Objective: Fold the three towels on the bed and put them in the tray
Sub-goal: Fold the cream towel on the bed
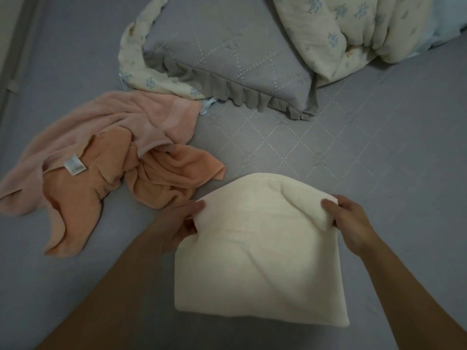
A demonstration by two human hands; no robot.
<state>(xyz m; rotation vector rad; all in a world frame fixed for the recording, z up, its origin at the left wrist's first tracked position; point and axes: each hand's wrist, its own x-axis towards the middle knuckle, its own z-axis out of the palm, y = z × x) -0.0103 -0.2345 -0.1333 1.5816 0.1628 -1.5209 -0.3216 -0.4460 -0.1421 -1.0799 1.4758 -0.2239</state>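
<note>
A grey-blue quilted bed [353, 152], stitched in a diamond pattern, fills the view under dim light. Beyond the fingers lies a grey pillow [227, 61] with a ruffled edge, and a cream floral quilt [348, 29] is bunched up beyond the right hand, with a strip of the same floral cloth curling round the pillow's left side.

The cream towel [260, 253] lies on the bed between the two hands, already doubled over, its near edge flat and its far edge lifted. The left hand [182, 223] reaches in from the lower left, forearm bare, and its fingers [197, 207] pinch the towel's far left corner, thumb on top. The right hand [351, 223] comes in from the lower right, and its fingers [328, 205] are closed on the far right corner, where the cloth folds back over itself.

To the left of the left fingers, just beside them, an orange towel [161, 178] lies crumpled and unfolded. A pink towel [121, 114] is tangled over it, farther out, with a white care label [74, 166] showing where the two overlap.
</note>
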